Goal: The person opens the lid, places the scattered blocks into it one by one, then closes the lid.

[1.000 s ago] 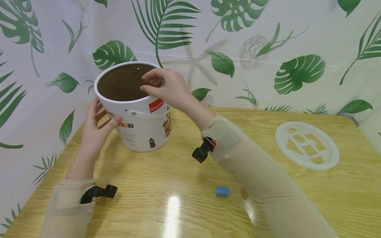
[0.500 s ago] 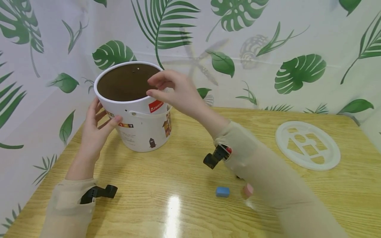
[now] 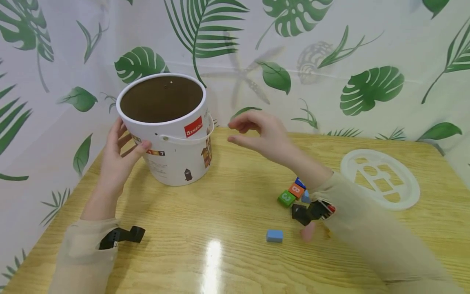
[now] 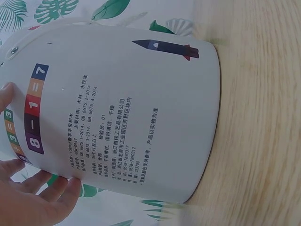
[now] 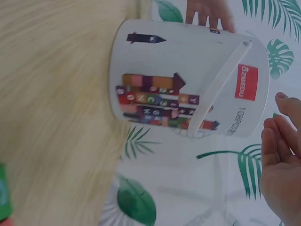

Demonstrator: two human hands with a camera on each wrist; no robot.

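A white toy-block bucket [image 3: 176, 161] with a dark interior stands at the left of the table. My left hand [image 3: 119, 163] holds its left side, thumb on the front and fingers round the wall. In the left wrist view, the fingertips of that hand [image 4: 40, 200] touch the bucket beside the printed sums. My right hand [image 3: 269, 136] is in the air to the right of the bucket, fingers loosely bent with nothing seen between them. The right wrist view has this hand [image 5: 284, 165] near the bucket's rim. A white carrying handle [image 3: 191, 141] hangs across the bucket's front.
Green [image 3: 286, 199], orange [image 3: 296, 190] and dark blue [image 3: 300, 182] blocks lie below my right forearm. A light blue block [image 3: 274, 236] and a pink piece [image 3: 307, 232] are nearer. A white oval cut-out board [image 3: 411, 196] lies at right. Leaf-patterned cloth [image 3: 286, 114] backs the table.
My right hand has moved away from the bucket's rim to the right and lower, uncovering the rim and several blocks. My left hand stays on the bucket.
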